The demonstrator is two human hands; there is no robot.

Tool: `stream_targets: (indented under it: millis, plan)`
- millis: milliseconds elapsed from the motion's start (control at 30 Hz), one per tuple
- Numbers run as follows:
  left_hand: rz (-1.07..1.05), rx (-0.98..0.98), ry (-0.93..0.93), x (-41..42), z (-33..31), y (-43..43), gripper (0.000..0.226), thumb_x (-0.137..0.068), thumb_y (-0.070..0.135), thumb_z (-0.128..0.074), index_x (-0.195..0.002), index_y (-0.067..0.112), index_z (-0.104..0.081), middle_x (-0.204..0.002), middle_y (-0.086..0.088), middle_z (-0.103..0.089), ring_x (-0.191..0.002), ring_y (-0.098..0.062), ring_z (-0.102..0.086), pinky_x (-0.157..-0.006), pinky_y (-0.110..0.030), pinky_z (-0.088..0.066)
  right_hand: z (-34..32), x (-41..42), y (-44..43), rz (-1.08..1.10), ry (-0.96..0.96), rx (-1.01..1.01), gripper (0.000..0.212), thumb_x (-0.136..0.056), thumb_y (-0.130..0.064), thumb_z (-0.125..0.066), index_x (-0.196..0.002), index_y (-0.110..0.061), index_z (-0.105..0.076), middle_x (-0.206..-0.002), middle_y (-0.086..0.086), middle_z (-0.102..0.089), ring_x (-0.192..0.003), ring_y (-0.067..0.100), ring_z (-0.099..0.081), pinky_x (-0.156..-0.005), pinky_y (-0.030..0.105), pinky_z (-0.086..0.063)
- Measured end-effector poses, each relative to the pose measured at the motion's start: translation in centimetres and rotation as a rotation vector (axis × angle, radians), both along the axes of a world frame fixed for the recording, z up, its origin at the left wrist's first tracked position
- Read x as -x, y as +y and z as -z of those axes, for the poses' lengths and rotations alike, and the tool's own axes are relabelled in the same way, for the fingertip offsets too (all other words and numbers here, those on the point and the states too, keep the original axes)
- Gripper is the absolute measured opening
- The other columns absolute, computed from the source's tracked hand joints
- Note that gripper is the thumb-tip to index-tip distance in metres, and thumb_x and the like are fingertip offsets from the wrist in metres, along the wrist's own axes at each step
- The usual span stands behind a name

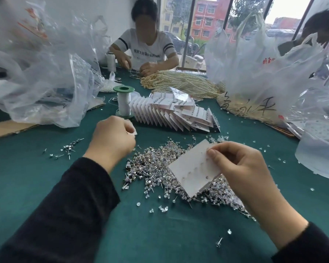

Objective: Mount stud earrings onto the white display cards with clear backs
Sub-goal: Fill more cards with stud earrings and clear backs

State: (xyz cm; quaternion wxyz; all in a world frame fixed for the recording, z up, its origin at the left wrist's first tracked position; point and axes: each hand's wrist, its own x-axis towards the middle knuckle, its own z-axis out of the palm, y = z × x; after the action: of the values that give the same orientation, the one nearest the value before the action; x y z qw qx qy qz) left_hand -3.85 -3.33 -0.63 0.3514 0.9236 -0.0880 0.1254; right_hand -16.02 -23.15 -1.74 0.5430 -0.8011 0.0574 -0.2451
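Step in hand: You looked mid-card, loading one white display card (192, 171). I judged the mounting partly done, not finished.
Right hand: Your right hand (241, 168) pinched the card by its far right edge, thumb on the face turned to you and fingers curled behind.
Left hand: Your left hand (112, 138) was loosely clenched, its fingertips pinching a small pale scrap. I could not tell whether that was a clear back or something else.
Card position: You held it tilted over the near-right part of the stud pile (156, 164). I could not tell whether its lower corner touched the pile.
Card look: Plain white, thin and rectangular. A diagonal row of small pale bumps crossed its middle, with one dark speck near the end of that row. Backs, posts or punched holes: too small to say.
Stud pile: A dense heap of silver posts mixed with clear backs (163, 207), which spilled onto the green surface (160, 234) on the near side.
Beyond the pile: A fanned row of finished cards (171, 112) stood just past it, with a green-capped spool (124, 100) further left.
Left of the pile: A small separate cluster of studs (68, 149) lay well apart.
Next move, my judgement: Bring your left hand across to the card, seat what it holds at an open position, and brace the card against flexing.
Risk: A dropped part could vanish into the pile.
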Motion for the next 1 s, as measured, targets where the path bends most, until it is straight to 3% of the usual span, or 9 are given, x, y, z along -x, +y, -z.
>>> stream_targets:
  millis: [100,267,400,600,733,867,1000]
  plan:
    - [0.015,-0.085,0.074,-1.0,0.9,0.3,0.011,-0.077,0.015,-0.068,-0.085,0.011,-0.075,-0.092,-0.008,-0.072,-0.096,-0.023,-0.061,-0.073,-0.017,-0.034,0.1,0.2,0.0,0.006,0.018,-0.038,0.015,-0.082,-0.01,-0.066,-0.069,-0.017,-0.069,-0.071,0.01,-0.068,-0.062,0.022,-0.057,-0.061,0.04,-0.047]
    - [0.067,-0.118,0.107,-2.0,1.9,-0.5,0.013,-0.077,0.02,-0.07,-0.087,0.012,-0.074,-0.097,-0.005,-0.071,-0.097,-0.017,-0.059,-0.076,-0.016,-0.035,0.1,0.3,0.2,-0.02,0.026,-0.064,0.016,-0.081,-0.01,-0.066,-0.067,-0.018,-0.07,-0.069,0.008,-0.068,-0.059,0.017,-0.055,-0.056,0.031,-0.043]
    - [0.007,-0.132,0.038,-1.7,1.6,-0.1,0.021,-0.072,0.025,-0.075,-0.085,0.01,-0.074,-0.095,-0.007,-0.071,-0.096,-0.021,-0.059,-0.075,-0.018,-0.034,0.1,0.3,0.0,-0.014,0.012,-0.076,0.015,-0.081,-0.01,-0.066,-0.068,-0.017,-0.07,-0.069,0.009,-0.068,-0.058,0.016,-0.055,-0.053,0.025,-0.043]
    - [0.11,-0.14,0.164,-0.7,0.6,0.1,0.006,-0.072,0.02,-0.076,-0.077,0.016,-0.075,-0.066,0.006,-0.063,-0.07,-0.005,-0.053,-0.07,-0.017,-0.036,0.0,0.4,-0.1,-0.029,0.012,-0.081,0.013,-0.081,-0.011,-0.067,-0.071,-0.018,-0.07,-0.07,0.013,-0.067,-0.059,0.015,-0.053,-0.054,0.027,-0.043]
    - [0.199,-0.189,0.262,-0.3,0.6,-0.3,0.005,-0.072,0.015,-0.075,-0.077,0.018,-0.075,-0.062,0.012,-0.059,-0.075,-0.008,-0.057,-0.075,-0.018,-0.042,0.0,0.6,0.0,-0.049,0.018,-0.065,0.01,-0.081,-0.013,-0.067,-0.073,-0.018,-0.07,-0.071,0.013,-0.067,-0.06,0.018,-0.054,-0.056,0.03,-0.043]
    - [0.212,-0.216,0.227,-0.3,0.6,-0.4,0.008,-0.074,0.014,-0.071,-0.071,0.021,-0.072,-0.06,0.014,-0.057,-0.072,-0.007,-0.055,-0.071,-0.018,-0.042,0.0,0.5,0.1,-0.057,0.017,-0.049,0.012,-0.08,-0.011,-0.067,-0.07,-0.016,-0.07,-0.07,0.007,-0.069,-0.059,0.014,-0.057,-0.054,0.021,-0.045]
    - [0.254,-0.33,0.14,-0.1,0.5,-0.7,0.012,-0.078,0.013,-0.063,-0.079,0.019,-0.073,-0.058,0.017,-0.052,-0.072,-0.009,-0.054,-0.069,-0.019,-0.041,0.1,0.5,0.1,-0.063,0.019,-0.036,0.012,-0.08,-0.011,-0.067,-0.072,-0.018,-0.071,-0.071,0.007,-0.069,-0.06,0.015,-0.057,-0.056,0.024,-0.045]
